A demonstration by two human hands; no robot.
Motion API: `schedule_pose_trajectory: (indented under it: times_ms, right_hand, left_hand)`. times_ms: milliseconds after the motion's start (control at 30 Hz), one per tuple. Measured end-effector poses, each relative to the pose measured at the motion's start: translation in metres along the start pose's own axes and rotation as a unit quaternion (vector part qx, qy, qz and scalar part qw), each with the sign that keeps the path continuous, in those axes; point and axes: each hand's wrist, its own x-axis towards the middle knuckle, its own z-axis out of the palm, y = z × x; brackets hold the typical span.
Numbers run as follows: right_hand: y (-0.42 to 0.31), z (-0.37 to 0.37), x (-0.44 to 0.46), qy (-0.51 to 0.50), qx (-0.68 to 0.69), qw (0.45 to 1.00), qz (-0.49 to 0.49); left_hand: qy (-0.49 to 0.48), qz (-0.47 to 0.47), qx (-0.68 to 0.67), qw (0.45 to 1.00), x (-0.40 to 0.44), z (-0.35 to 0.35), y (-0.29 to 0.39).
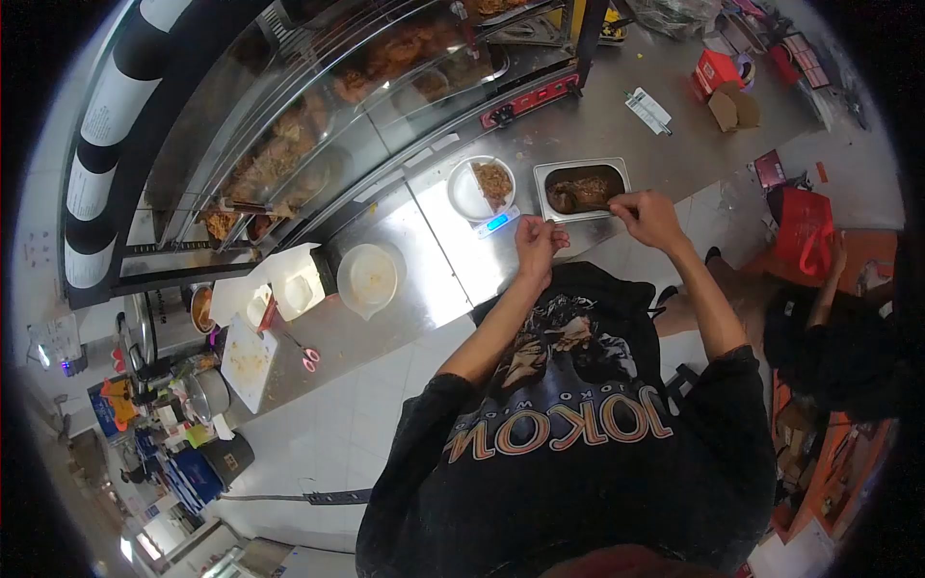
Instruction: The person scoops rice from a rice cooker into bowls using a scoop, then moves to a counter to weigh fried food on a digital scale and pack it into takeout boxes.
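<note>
My left hand [538,249] has its fingers curled together just below a lit blue scale display [497,223]; what it holds, if anything, is too small to tell. A round white bowl [466,196] with shredded brown food in its right half sits by that display. At the near right corner of a metal pan [621,171], my right hand [650,220] is closed in a pinch; the thing between its fingertips cannot be made out. Dark brown food in sauce [581,189] lies in the pan.
A glass food case [371,125] stands behind the counter. To the left are a translucent bowl [368,279], an open takeaway box [297,279], scissors [310,358] and a cutting board [248,363]. A red box [713,70] stands back right; another person [833,337] is at right.
</note>
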Motion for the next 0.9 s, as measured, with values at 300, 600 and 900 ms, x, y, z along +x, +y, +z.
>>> schedule_pose_trajectory:
  times_ms: [300,600,900]
  right_hand:
    - [0.034,0.010,0.004,0.021,0.129,0.986,0.103]
    - [-0.064,-0.019,0.035,0.113,0.030,0.993,-0.022]
    - [-0.107,0.041,0.076,0.097,-0.254,0.952,-0.142]
  left_hand:
    - [0.013,0.003,-0.019,1.000,0.001,0.000,-0.004]
    - [0.015,-0.006,-0.008,1.000,-0.001,0.001,-0.001]
    - [0.013,-0.004,-0.010,1.000,0.001,-0.003,-0.002]
